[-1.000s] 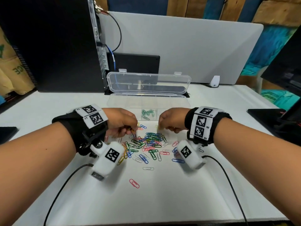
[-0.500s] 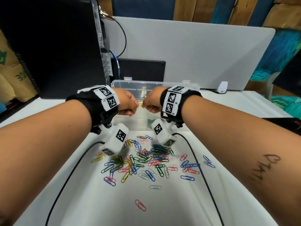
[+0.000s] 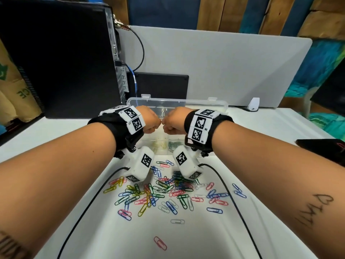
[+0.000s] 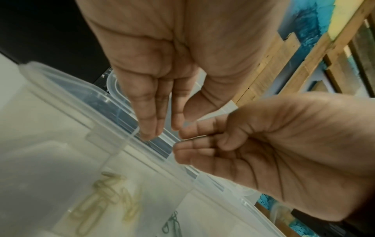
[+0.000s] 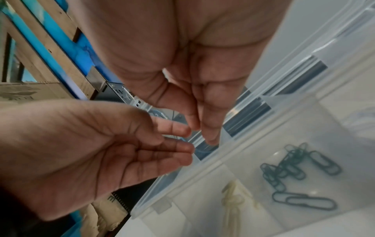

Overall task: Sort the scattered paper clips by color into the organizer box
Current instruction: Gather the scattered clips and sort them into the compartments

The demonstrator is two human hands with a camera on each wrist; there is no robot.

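Both hands raised, knuckles now touching | left hand (image 3: pixel 149 119), right hand (image 3: pixel 173 120) loosely curled over organizer box (image 3: pixel 222 105)

One clear organizer box (image 3: pixel 220 106), two hands, left hand (image 3: pixel 149 119) and right hand (image 3: pixel 172 121), perhaps fifty loose paper clips (image 3: pixel 168 191) on the surface (image 3: pixel 186 240), one computer tower (image 3: pixel 56 58), two wrist cameras (image 3: pixel 141 165).

Bare forearms, black wrist straps (image 3: pixel 112 126) bearing white square-code tags (image 3: pixel 200 126); white camera pods (image 3: pixel 141 166) slung beneath, thin black cables (image 3: pixel 89 202) trailing; dark handwritten marks (image 3: pixel 315 210) on right forearm.
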